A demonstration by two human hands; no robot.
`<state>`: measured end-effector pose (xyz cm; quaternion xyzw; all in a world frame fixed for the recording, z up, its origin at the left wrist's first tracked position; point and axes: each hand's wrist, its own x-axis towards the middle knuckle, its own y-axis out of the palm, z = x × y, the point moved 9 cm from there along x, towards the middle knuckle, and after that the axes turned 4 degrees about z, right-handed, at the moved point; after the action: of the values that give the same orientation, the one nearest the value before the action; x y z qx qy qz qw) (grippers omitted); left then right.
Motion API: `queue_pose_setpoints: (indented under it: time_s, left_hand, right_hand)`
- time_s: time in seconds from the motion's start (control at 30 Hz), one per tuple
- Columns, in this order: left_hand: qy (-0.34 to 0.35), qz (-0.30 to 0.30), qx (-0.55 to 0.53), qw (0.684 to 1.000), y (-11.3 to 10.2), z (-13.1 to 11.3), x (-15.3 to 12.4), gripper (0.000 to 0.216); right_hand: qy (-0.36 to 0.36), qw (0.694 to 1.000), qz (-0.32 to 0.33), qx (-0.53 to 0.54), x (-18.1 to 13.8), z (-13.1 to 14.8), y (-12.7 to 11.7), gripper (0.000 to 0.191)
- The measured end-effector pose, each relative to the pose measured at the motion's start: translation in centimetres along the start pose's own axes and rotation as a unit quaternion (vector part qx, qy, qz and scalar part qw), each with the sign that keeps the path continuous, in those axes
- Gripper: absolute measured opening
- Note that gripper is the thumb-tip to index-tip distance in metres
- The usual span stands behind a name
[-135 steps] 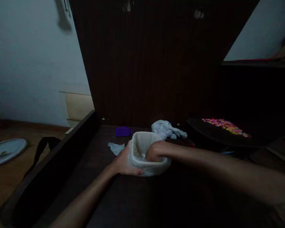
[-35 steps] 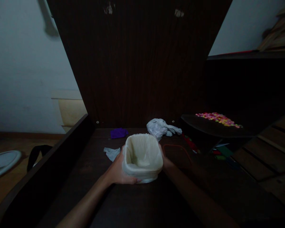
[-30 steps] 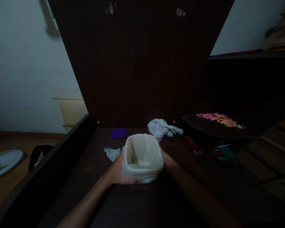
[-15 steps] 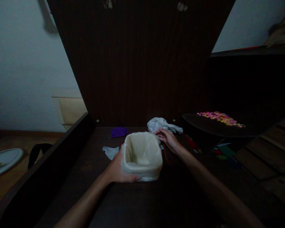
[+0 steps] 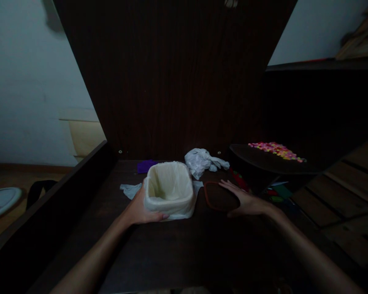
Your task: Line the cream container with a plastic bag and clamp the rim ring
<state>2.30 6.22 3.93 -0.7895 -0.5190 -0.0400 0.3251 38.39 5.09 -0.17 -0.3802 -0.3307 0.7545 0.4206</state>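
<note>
A pale, square container (image 5: 168, 188) lined with a white plastic bag stands on a dark wooden surface (image 5: 178, 253). My left hand (image 5: 139, 208) is wrapped round its near left corner, thumb along the front. My right hand (image 5: 243, 201) lies flat with its fingers stretched out on the right edge of a dark lid with a reddish rim (image 5: 219, 197), which rests just right of the container. A flap of the bag sticks out beneath the container on the right.
A crumpled white plastic bag (image 5: 202, 160), a purple item (image 5: 145, 165) and a white scrap (image 5: 129, 190) lie behind and left of the container. A dark tray of pink and yellow bits (image 5: 276, 150) stands at the right. A tall dark panel (image 5: 171, 77) rises behind. A raised edge (image 5: 58, 196) bounds the left.
My right hand left the container's far right corner and came down flat on the lid beside it. My left hand kept its hold on the container, which shifted slightly left.
</note>
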Motion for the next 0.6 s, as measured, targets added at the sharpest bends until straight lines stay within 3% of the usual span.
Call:
queue_pose_setpoints:
  time_s: [0.17, 0.37, 0.5, 0.6]
  left_hand:
    - [-0.015, 0.005, 0.002, 1.0, 0.0, 0.3, -0.3, 0.109]
    - [-0.022, 0.044, 0.017, 0.999, 0.2, 0.3, -0.3, 0.115]
    - [-0.011, 0.05, 0.017, 0.999, -0.5, -0.6, -0.1, 0.137]
    - [-0.003, 0.05, 0.044, 0.998, -1.2, -1.4, 0.0, 0.145]
  right_hand:
    - [-0.023, 0.998, -0.054, -0.029, 1.2, -0.3, 0.1, 0.12]
    - [-0.035, 0.993, -0.105, 0.029, -0.5, 1.8, -2.6, 0.101]
    - [-0.077, 0.982, -0.141, 0.096, -2.4, 4.8, -5.3, 0.099]
    - [-0.131, 0.976, -0.157, 0.072, -3.0, 9.2, -7.0, 0.099]
